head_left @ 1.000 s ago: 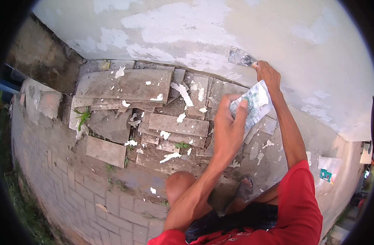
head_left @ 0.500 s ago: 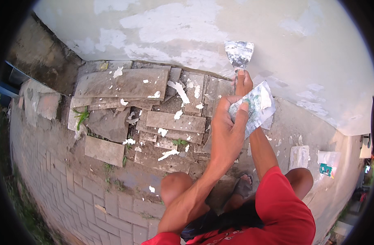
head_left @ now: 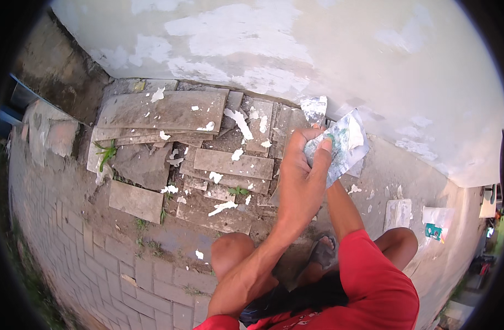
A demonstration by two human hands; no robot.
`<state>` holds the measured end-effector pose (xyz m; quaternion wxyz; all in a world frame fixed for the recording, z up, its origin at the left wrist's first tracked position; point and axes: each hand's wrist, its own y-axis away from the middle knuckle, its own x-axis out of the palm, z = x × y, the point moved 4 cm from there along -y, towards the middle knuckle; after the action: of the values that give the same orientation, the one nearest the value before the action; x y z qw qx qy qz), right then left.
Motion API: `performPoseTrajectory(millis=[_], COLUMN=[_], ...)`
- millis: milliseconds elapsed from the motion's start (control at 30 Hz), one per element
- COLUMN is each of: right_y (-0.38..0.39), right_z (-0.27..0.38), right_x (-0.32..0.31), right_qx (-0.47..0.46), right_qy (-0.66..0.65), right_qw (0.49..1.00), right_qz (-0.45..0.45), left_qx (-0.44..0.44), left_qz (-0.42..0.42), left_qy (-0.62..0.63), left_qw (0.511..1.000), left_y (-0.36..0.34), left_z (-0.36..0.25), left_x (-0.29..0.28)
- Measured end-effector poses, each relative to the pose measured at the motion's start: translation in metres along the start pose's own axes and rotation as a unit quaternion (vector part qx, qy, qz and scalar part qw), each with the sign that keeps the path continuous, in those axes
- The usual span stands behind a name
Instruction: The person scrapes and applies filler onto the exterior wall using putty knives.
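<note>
My left hand (head_left: 302, 179) grips a crumpled white sheet (head_left: 346, 144) with green and grey smears, thumb pressed on top of it. Behind it, my right hand (head_left: 317, 126) is mostly hidden. Above the knuckles shows the blade of a putty knife (head_left: 314, 106), coated in white filler. Its handle is out of sight, held in the right hand. The blade stands in front of the foot of a pale wall (head_left: 340, 49) with rough white filler patches.
Stacked grey slabs (head_left: 158, 110) strewn with white flakes lie along the wall. A whitish rectangular piece (head_left: 398, 213) and a white and green packet (head_left: 436, 224) are on the ground at right. Block paving (head_left: 109, 258) spans the lower left; small plants (head_left: 105, 154) grow among the slabs.
My right hand has drawn the putty knife down and back from the wall, behind the left hand and the sheet. My left hand keeps its grip.
</note>
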<state>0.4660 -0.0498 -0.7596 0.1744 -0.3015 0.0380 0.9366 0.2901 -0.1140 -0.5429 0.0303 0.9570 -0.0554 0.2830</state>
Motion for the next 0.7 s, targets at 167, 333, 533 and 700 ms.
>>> performPoseTrajectory(millis=[167, 333, 533, 700], right_y=[-0.033, -0.081, -0.022, -0.068], right_z=[0.058, 0.036, 0.002, 0.04], right_x=[-0.02, 0.006, 0.009, 0.033], right_qx=[0.027, 0.017, -0.189, -0.261], right_qy=[-0.097, 0.035, 0.096, 0.183], right_qw=[0.993, 0.997, 0.977, 0.948], right_qz=[-0.055, -0.062, -0.006, 0.011], left_qx=[-0.003, 0.02, 0.025, -0.018], left_qz=[0.002, 0.021, 0.003, 0.003], left_qy=[-0.011, -0.048, -0.056, -0.036], left_qw=[1.0, 0.998, 0.998, 0.999], left_y=[-0.007, -0.013, -0.016, -0.019], left_z=[0.014, 0.029, 0.022, 0.018], left_x=[0.002, 0.008, -0.008, -0.002])
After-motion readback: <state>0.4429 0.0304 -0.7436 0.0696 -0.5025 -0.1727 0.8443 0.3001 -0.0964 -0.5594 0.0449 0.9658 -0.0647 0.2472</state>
